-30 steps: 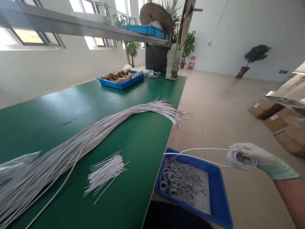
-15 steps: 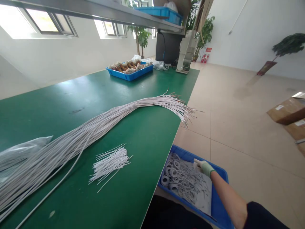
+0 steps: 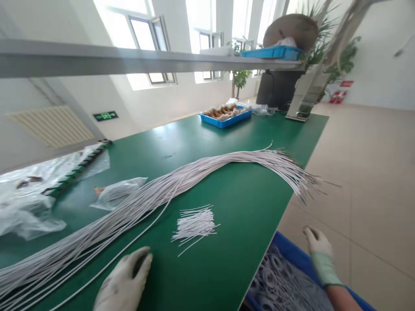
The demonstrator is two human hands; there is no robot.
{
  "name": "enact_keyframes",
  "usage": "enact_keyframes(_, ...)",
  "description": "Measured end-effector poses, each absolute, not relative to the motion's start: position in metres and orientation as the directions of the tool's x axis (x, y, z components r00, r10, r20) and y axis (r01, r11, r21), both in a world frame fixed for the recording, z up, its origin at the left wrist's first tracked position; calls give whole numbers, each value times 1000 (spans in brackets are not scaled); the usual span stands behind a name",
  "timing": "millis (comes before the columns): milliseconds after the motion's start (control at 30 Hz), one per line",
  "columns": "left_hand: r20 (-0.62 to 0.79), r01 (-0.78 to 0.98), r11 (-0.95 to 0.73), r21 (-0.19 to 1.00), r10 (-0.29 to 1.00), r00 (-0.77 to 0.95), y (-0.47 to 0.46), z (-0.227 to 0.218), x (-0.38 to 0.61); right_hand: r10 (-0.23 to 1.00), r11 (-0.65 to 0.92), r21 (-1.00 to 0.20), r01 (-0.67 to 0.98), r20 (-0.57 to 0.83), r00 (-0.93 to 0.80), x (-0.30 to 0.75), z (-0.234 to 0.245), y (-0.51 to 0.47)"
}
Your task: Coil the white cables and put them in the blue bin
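My left hand (image 3: 125,280), in a whitish glove, is at the bottom of the table with its thumb and fingers apart and nothing visible between them. Close beside it lies a loose cable (image 3: 129,242), apart from a long bundle of white cables (image 3: 201,167) that curves across the table. My right hand (image 3: 318,242), gloved with a green cuff, hovers above the blue tray (image 3: 293,250) beyond the table edge. Its fingers are slightly bent and blurred, and no object shows in them. Coiled grey-white cables (image 3: 275,276) fill that tray. A pile of short white cable pieces (image 3: 196,223) lies mid-table.
A clear plastic bag (image 3: 119,192) lies behind the bundle, with more plastic sheeting (image 3: 29,211) at left. Farther back stands a blue tray of brown-and-white parts (image 3: 225,116). A shelf (image 3: 145,65) crosses overhead. A machine (image 3: 306,97) stands at the table's far end.
The view has swung left, showing more of the table. My left hand has come into view. My right hand has lifted away from the coiled cables in the tray.
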State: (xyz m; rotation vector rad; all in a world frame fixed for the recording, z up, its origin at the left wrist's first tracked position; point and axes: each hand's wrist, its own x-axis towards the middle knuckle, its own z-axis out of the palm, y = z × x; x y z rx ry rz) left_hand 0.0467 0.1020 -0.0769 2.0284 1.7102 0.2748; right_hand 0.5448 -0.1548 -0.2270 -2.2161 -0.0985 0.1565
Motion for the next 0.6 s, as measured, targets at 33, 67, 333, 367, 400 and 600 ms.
enact_keyframes(33, -89, 889, -170, 425, 970, 228, 116, -75, 53, 134, -583, -811, 41, -46, 990, 545, -220, -154)
enact_keyframes(67, -57, 903, -222, 368, 964, 260, 128, -73, 60, 141, -565, -823, 62, -23, 990, 544, -212, -153)
enact_keyframes(333, -95, 902, -184, 390, 967, 238, 177, -54, 95, 339, -364, -897, 252, 124, 933, 502, -143, -109)
enact_keyframes(367, -106, 873, -156, 463, 968, 229, 175, -47, 93, 389, -342, -901, 267, 122, 913, 489, -136, -100)
enact_keyframes(400, -119, 832, -127, 540, 967, 225, 169, -38, 89, 447, -320, -908, 270, 106, 888, 475, -128, -90)
enact_keyframes(600, -85, 428, -23, 903, 969, 230, 93, 0, 43, 908, -113, -989, -101, -144, 395, 371, -91, -17)
